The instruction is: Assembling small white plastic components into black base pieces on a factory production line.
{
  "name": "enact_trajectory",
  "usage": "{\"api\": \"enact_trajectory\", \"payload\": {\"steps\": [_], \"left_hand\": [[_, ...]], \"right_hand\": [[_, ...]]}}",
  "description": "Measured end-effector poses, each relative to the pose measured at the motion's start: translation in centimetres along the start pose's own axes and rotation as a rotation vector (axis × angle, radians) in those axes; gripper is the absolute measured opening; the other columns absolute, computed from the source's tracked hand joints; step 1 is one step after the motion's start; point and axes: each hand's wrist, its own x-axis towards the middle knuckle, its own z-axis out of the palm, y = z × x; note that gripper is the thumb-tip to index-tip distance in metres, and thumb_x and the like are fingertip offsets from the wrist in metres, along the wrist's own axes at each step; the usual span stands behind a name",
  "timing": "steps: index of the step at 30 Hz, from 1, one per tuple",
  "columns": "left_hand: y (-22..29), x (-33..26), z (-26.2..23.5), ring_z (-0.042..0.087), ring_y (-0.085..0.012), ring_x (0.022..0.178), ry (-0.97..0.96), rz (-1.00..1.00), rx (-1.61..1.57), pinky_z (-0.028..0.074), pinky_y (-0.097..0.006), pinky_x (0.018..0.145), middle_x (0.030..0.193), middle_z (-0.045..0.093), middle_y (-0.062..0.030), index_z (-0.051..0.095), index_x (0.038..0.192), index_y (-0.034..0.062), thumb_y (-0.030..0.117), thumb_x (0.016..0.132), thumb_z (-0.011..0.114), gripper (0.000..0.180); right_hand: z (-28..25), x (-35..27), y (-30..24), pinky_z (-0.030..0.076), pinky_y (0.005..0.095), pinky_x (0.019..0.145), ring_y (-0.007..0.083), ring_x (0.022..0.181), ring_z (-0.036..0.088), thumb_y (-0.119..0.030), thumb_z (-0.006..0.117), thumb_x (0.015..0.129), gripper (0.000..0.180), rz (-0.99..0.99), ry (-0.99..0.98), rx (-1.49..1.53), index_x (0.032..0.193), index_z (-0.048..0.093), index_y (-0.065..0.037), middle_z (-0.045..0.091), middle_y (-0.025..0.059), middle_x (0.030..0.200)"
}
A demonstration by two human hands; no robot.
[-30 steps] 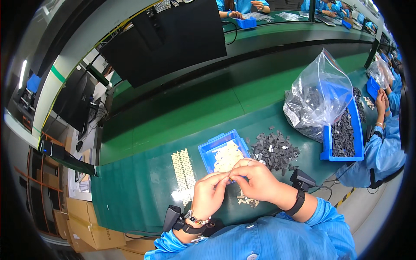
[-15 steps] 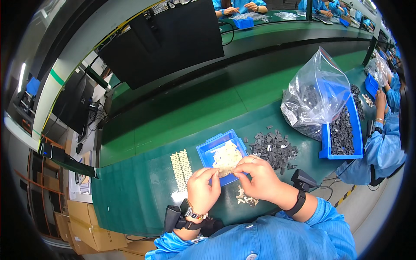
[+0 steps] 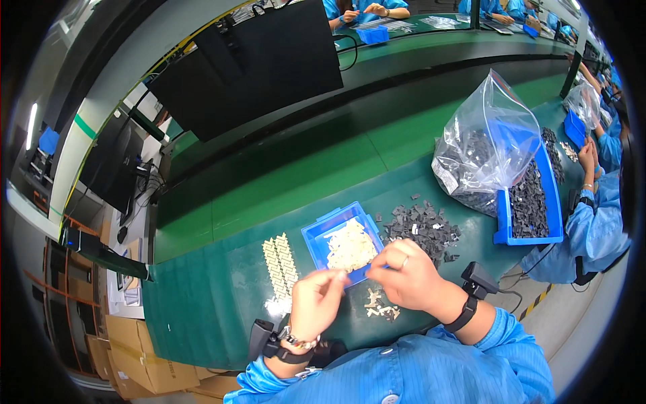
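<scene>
left hand (image 3: 316, 304): fingers curled, thumb near forefinger; blur hides whether the tips clamp a part. right hand (image 3: 406, 277): fingers bent inward, tips blurred; grip cannot be told. the two hands are apart. blue tray (image 3: 318, 242) with cream parts (image 3: 353, 246): just beyond both hands. black pieces (image 3: 425, 229): beyond the right hand. tan pieces (image 3: 381, 307): between the hands, nearer the body.

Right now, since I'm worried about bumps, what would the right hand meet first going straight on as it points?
Probably the left hand, facing the right hand across a gap; depth is unclear, so the near rim of the blue tray might come first.
</scene>
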Motion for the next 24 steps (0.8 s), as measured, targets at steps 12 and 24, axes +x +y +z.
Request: {"api": "enact_trajectory", "payload": {"steps": [12, 24], "left_hand": [[-0.8, -1.4, 0.4, 0.056, -0.0098, 0.068, -0.330, -0.303, -0.547, 0.045, -0.023, 0.063, 0.081, 0.069, -0.0092, 0.068, 0.092, -0.0055, 0.007, 0.093, 0.061, 0.014], [-1.3, -2.6, 2.5, 0.068, -0.0153, 0.074, -0.219, 0.049, -0.072, 0.052, -0.027, 0.062, 0.087, 0.072, -0.0104, 0.070, 0.099, -0.0030, 0.006, 0.091, 0.062, 0.014]], "right_hand": [[-0.6, -2.8, -0.6, 0.045, 0.0311, 0.064, 0.0180, 0.078, 0.060, -0.010, 0.071, 0.072, 0.015, -0.161, -0.095, -0.038, 0.088, 0.071, -0.011, 0.063, 0.0017, 0.085], [0.9, -4.6, -1.4, 0.052, 0.0326, 0.067, 0.0221, 0.075, 0.066, -0.002, 0.072, 0.079, 0.008, 0.627, -0.176, 0.474, 0.085, 0.069, 0.001, 0.066, 0.0108, 0.079]]}}
